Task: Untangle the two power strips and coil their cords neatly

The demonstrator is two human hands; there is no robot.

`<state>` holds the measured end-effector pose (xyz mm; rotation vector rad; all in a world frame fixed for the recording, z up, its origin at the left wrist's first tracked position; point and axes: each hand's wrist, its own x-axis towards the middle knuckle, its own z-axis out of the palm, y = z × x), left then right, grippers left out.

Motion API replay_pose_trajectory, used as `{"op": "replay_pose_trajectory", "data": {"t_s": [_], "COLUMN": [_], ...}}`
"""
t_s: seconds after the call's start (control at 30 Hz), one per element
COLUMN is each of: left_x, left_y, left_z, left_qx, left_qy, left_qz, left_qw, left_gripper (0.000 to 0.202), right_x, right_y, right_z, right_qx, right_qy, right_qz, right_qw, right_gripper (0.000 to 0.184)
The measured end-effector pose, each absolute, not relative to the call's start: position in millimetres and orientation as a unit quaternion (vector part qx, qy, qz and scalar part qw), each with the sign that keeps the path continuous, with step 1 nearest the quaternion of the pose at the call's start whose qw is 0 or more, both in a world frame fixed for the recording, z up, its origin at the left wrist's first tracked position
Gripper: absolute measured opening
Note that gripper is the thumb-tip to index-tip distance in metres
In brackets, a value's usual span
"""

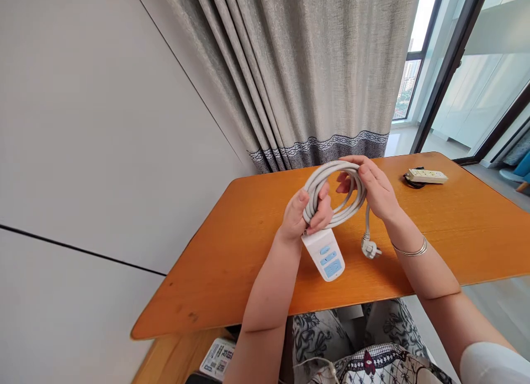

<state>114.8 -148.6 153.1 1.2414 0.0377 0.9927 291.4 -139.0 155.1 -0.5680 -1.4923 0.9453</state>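
My left hand [302,215] is closed round the near side of a coiled grey-white cable [334,186] and the top of a white power strip [325,254] with blue sockets. The strip hangs down from that grip above the orange wooden table [232,251]. My right hand [375,188] curls its fingers over the far side of the coil. The cable's white plug [370,247] dangles below my right wrist, close to the table top. A thin bangle [409,250] circles that wrist.
A second, beige power strip [428,175] with a dark cable lies at the table's far right. Grey curtains [306,69] hang behind the table, a glass door frame [451,63] at the right. A white wall is at the left. A printed packet [217,357] lies below the table edge.
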Motion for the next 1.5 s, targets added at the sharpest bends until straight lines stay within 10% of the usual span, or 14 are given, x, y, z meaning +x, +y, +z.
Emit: {"op": "replay_pose_trajectory", "data": {"t_s": [0.4, 0.77, 1.03, 1.23, 1.5], "left_x": [109.8, 126.3, 124.5, 119.3, 114.6], "left_y": [-136.3, -132.9, -129.9, -137.4, -147.3], "left_z": [171.7, 151.8, 142.8, 150.0, 158.0], "left_qx": [0.394, 0.574, 0.648, 0.645, 0.611], "left_qy": [0.100, 0.122, 0.116, 0.070, 0.054], "left_qz": [0.722, 0.709, 0.678, 0.678, 0.680], "left_qw": [0.561, 0.390, 0.327, 0.346, 0.402], "left_gripper": [0.042, 0.045, 0.039, 0.036, 0.042], "right_x": [273.3, 275.7, 277.2, 279.8, 268.1], "right_y": [-133.2, -149.7, -153.1, -140.3, -136.8], "right_z": [138.5, 154.3, 160.0, 153.6, 140.6], "right_qx": [-0.324, -0.501, -0.373, -0.268, -0.266], "right_qy": [-0.801, -0.831, -0.832, -0.710, -0.639], "right_qz": [0.372, 0.137, 0.275, 0.531, 0.591], "right_qw": [0.338, 0.198, 0.304, 0.377, 0.415], "right_gripper": [0.068, 0.064, 0.036, 0.033, 0.050]}}
